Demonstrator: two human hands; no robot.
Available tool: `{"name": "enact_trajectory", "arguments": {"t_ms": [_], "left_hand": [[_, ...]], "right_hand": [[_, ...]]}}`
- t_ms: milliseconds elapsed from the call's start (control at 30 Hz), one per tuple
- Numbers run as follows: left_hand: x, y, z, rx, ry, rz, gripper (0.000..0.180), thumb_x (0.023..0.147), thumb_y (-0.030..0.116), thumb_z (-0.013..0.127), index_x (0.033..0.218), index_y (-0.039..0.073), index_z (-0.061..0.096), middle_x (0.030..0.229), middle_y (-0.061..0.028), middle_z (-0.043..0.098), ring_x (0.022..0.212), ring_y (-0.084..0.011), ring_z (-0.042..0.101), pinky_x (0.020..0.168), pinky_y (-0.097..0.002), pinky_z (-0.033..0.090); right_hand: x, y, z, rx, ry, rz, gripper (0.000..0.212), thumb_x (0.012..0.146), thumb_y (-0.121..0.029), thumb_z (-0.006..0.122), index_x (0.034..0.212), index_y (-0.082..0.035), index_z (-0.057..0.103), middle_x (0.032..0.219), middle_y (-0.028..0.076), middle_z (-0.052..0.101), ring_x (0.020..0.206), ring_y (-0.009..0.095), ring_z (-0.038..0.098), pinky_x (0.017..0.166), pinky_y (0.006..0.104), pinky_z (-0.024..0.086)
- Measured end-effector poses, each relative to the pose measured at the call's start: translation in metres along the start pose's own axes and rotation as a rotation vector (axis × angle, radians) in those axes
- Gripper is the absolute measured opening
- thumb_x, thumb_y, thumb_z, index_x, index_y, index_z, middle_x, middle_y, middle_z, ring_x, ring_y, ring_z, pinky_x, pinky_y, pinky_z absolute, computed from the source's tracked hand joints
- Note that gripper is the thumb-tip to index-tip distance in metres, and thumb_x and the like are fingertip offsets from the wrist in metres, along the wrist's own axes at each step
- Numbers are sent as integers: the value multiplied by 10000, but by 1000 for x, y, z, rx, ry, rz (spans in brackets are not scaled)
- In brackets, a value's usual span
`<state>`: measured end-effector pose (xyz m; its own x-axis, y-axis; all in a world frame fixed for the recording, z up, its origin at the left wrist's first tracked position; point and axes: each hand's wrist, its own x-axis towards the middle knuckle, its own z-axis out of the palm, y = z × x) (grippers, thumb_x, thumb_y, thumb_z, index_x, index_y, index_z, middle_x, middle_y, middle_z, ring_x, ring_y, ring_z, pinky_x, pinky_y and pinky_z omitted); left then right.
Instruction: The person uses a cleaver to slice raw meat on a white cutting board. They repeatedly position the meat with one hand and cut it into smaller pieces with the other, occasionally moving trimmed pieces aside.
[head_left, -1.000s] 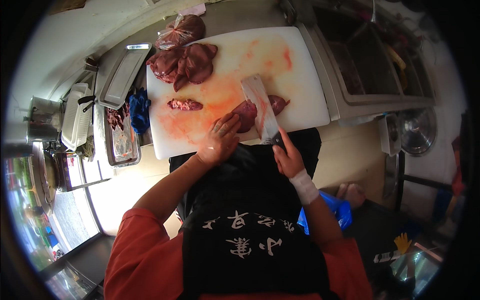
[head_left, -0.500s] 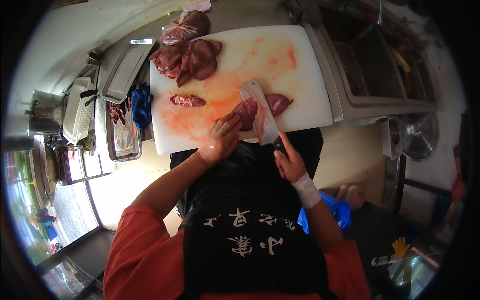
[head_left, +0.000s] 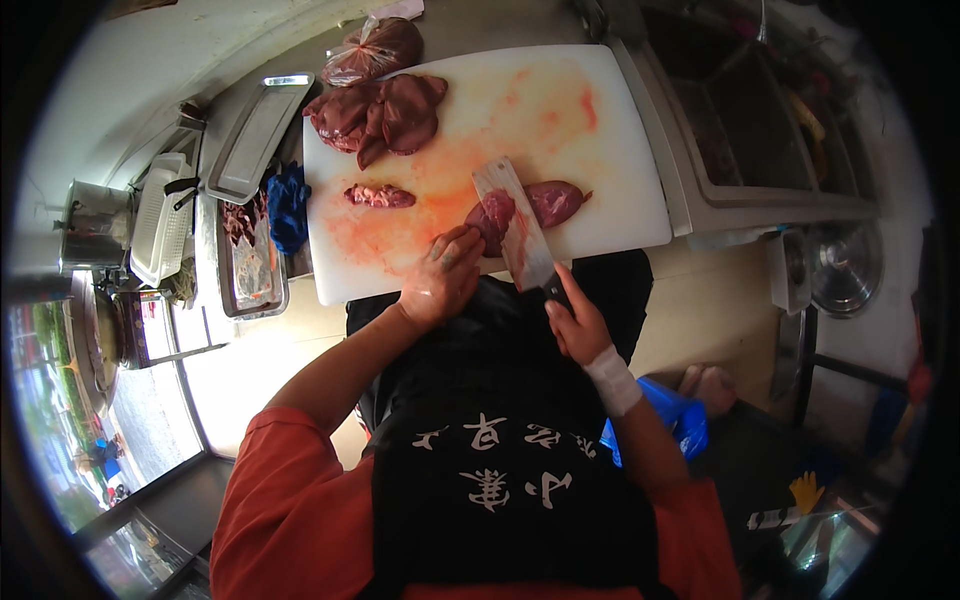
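Observation:
My right hand point(head_left: 582, 322) is wrapped round the dark handle of a cleaver point(head_left: 526, 240), a white wrap on its wrist. The broad blade, smeared red, stands between two dark red pieces of organ meat on a white cutting board point(head_left: 560, 110). With bent fingers pressed together, my left hand point(head_left: 440, 275) holds down the left piece of organ meat point(head_left: 478, 218) close to the blade. The right piece of organ meat point(head_left: 558, 202) lies untouched on the blade's far side. Farther left rests a small fatty meat scrap point(head_left: 380, 196).
A large liver point(head_left: 385, 115) lies at the board's far left corner, with a plastic bag of liver point(head_left: 376, 50) behind it. Metal trays point(head_left: 250, 150) and a blue cloth point(head_left: 288, 210) sit left. To the right is a steel sink point(head_left: 730, 205); a blue bag point(head_left: 680, 420) is below.
The cleaver blade has shifted very slightly left against the meat. My left hand keeps its place on the left piece. The whole view has moved a little.

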<state>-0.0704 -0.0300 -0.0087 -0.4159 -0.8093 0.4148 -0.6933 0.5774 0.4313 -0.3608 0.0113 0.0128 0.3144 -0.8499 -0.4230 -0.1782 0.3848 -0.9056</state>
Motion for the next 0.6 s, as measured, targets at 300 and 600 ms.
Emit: {"name": "enact_trajectory", "arguments": {"t_ms": [300,600], "left_hand": [[-1,0,-2,10,17,13,495,846,29,721,1328,-56,644,1388,-194,605,1320,-405,570,1080,-505,506],[-3,-1,0,37,-3,-2,539,817,76,732,1335,-37,632,1408,-170,589,1346,-380,548,1107,-497,492]], "right_hand": [[-25,6,4,-85,5,-6,697,1061,-150,585,1690,-186,286,733,-9,550,602,70,504,577,255,461],[7,-2,16,6,-55,26,693,1068,-155,587,1690,-209,286,717,-12,547,572,65,490,557,254,460]]}}
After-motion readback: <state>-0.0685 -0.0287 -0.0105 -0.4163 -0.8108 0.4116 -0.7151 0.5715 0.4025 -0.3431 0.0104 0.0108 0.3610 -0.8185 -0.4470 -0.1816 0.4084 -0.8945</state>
